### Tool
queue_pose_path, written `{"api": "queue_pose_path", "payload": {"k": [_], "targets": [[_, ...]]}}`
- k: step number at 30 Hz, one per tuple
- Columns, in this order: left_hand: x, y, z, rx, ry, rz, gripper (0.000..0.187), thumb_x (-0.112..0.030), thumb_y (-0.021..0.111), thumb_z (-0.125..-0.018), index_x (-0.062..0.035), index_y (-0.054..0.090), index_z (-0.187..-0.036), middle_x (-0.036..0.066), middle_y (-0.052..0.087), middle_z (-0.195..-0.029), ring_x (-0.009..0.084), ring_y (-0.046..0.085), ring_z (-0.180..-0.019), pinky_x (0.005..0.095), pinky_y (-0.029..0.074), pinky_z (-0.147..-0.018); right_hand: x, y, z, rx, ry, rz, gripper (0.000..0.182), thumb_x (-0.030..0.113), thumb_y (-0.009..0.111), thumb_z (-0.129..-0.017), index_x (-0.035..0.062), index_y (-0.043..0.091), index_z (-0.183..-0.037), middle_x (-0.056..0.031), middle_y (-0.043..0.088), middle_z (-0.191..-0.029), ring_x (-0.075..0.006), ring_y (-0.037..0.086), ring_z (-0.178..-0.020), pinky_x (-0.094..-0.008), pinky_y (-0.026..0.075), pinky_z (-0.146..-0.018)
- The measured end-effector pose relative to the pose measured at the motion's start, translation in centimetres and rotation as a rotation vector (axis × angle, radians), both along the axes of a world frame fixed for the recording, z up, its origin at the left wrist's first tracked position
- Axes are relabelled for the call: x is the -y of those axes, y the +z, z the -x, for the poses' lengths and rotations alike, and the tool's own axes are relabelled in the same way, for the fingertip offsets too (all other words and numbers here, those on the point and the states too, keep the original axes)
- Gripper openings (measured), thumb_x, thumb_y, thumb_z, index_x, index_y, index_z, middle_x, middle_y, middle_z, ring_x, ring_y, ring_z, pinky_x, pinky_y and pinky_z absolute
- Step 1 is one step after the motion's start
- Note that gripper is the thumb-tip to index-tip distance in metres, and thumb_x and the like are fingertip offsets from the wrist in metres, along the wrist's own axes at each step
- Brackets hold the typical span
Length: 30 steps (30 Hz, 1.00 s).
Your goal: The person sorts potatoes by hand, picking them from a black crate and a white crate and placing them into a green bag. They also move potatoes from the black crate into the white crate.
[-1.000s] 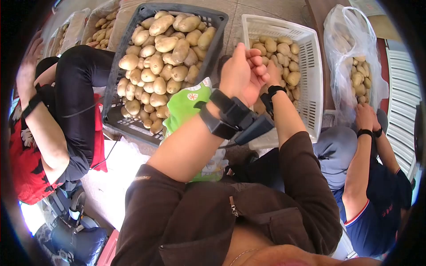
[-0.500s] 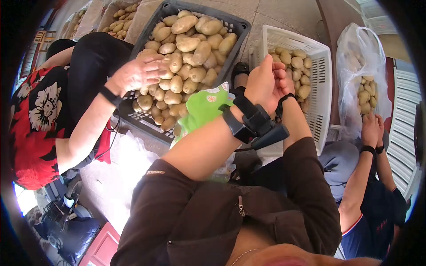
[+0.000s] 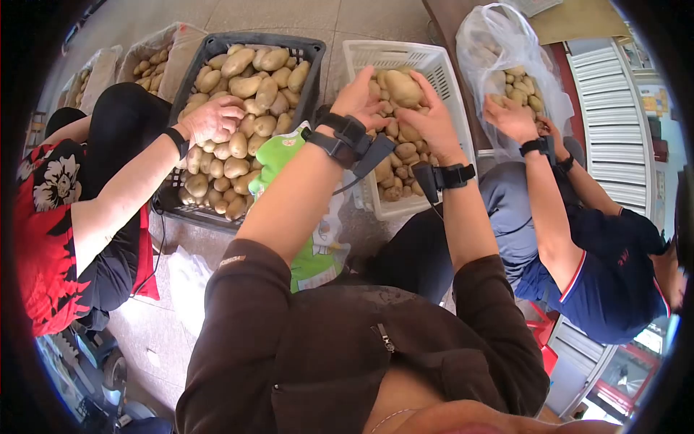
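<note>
My right hand (image 3: pixel 432 123) grips a large potato (image 3: pixel 403 88) between thumb and fingers, above the white crate (image 3: pixel 365 52). My left hand (image 3: pixel 359 101) is just left of that potato, over the crate's near left part, with its fingers apart and nothing visible in them. Smaller potatoes (image 3: pixel 406 150) lie in the white crate under both hands. Each of my wrists wears a black strap with a small dark device.
A dark crate (image 3: pixel 312 48) full of potatoes stands at left, with another person's hand (image 3: pixel 215 119) on them. At right, a co-worker's hand (image 3: pixel 513 119) is at a clear plastic bag (image 3: pixel 499 36) with potatoes. A green bag (image 3: pixel 314 264) lies between the crates.
My hands have moved apart, and a large potato is now in my right one. The left person's hand has come down onto the potatoes. The view has shifted.
</note>
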<state>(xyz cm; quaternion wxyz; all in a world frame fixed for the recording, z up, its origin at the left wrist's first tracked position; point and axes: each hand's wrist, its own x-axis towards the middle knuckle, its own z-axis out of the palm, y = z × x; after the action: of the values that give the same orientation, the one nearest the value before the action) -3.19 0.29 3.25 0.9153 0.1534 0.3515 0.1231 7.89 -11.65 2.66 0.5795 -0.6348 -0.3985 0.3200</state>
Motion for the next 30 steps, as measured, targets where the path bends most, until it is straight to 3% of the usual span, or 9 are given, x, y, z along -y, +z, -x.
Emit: {"api": "queue_pose_path", "payload": {"k": [1,2,9,12,14,15,19,24,30], "targets": [[0.3,0.1,0.2,0.062,-0.026,0.058,0.051,-0.037,0.052,-0.085,-0.0068,0.035,-0.122,0.015,0.037,-0.123,0.0284,0.038,-0.114,0.0505,0.033,-0.093,0.4,0.9,0.6,0.157,0.039,0.026,0.064,-0.001,0.062,-0.072,0.0072,0.034,-0.129,-0.0104,0.054,-0.105,-0.0152,0.057,-0.087,-0.0263,0.049,-0.071],[0.1,-1.3,-0.3,0.231,-0.069,0.065,0.046,-0.038,0.053,-0.084,-0.0108,0.037,-0.117,0.014,0.046,-0.102,0.0268,0.048,-0.09,0.0502,0.042,-0.077,1.1,1.3,1.0,0.155,-0.028,0.019,0.057,0.003,0.061,-0.075,0.0065,0.037,-0.127,-0.0117,0.055,-0.104,-0.0153,0.057,-0.089,-0.026,0.048,-0.071],[-3.0,-4.1,0.7,0.305,0.4,0.19,0.029,-0.019,0.063,-0.079,-0.009,0.042,-0.097,0.014,0.048,-0.091,0.0259,0.05,-0.077,0.044,0.046,-0.06,12.0,-4.4,3.2,-0.924,-0.424,-0.016,0.019,0.017,0.056,-0.082,0.0047,0.055,-0.097,-0.0079,0.06,-0.09,-0.0195,0.058,-0.083,-0.0306,0.049,-0.068],[-6.1,-8.2,2.2,0.004,0.678,-0.54,0.026,-0.017,0.061,-0.079,-0.0079,0.047,-0.099,0.012,0.048,-0.091,0.0248,0.049,-0.078,0.0425,0.047,-0.063,17.3,-5.2,3.5,-0.948,-0.456,0.109,0.016,0.021,0.054,-0.084,0.0066,0.054,-0.091,-0.0083,0.058,-0.084,-0.0209,0.058,-0.075,-0.0301,0.048,-0.057],[-7.3,-8.0,4.0,-0.071,0.924,-0.418,0.034,-0.021,0.061,-0.079,-0.0043,0.047,-0.105,0.011,0.052,-0.092,0.024,0.051,-0.082,0.0385,0.048,-0.068,18.8,-4.7,3.3,-0.966,-0.343,0.085,0.017,0.023,0.052,-0.085,0.0065,0.053,-0.09,-0.0088,0.057,-0.083,-0.021,0.057,-0.072,-0.0294,0.047,-0.055],[-7.6,-5.3,5.3,0.017,1.059,0.043,0.043,-0.026,0.061,-0.079,-0.0013,0.047,-0.11,0.01,0.055,-0.093,0.0235,0.053,-0.085,0.0359,0.048,-0.072,19.1,-4.8,3.2,-0.95,-0.332,0.092,0.019,0.024,0.051,-0.086,0.0062,0.053,-0.09,-0.009,0.057,-0.083,-0.0209,0.056,-0.071,-0.029,0.047,-0.054],[-7.5,-3.7,7.4,-0.126,1.189,0.055,0.043,-0.028,0.06,-0.08,0.0002,0.046,-0.109,0.011,0.052,-0.097,0.021,0.052,-0.086,0.0323,0.049,-0.068,19.7,-6.3,1.8,-1.074,-0.225,-0.065,0.023,0.027,0.051,-0.087,0.0048,0.053,-0.094,-0.0116,0.057,-0.092,-0.0227,0.057,-0.08,-0.0297,0.049,-0.059],[-8.1,-8.9,5.4,-0.16,0.865,-0.459,0.03,-0.019,0.06,-0.076,0.0017,0.048,-0.095,0.012,0.052,-0.087,0.0217,0.051,-0.073,0.0327,0.047,-0.058,19.3,-6.3,2.9,-1.068,-0.257,-0.218,0.026,0.018,0.055,-0.084,0.0002,0.051,-0.102,-0.0165,0.051,-0.111,-0.0281,0.051,-0.101,-0.0348,0.048,-0.081],[-1.1,-4.1,3.8,0.112,0.218,-0.222,0.043,-0.032,0.061,-0.077,-0.0053,0.045,-0.107,0.012,0.049,-0.099,0.0265,0.045,-0.099,0.0454,0.042,-0.08,14.9,-3.8,3.6,-0.891,-0.237,-0.225,0.033,0.006,0.054,-0.081,0.0,0.044,-0.113,-0.0136,0.049,-0.114,-0.0251,0.048,-0.106,-0.0361,0.042,-0.089]]}}
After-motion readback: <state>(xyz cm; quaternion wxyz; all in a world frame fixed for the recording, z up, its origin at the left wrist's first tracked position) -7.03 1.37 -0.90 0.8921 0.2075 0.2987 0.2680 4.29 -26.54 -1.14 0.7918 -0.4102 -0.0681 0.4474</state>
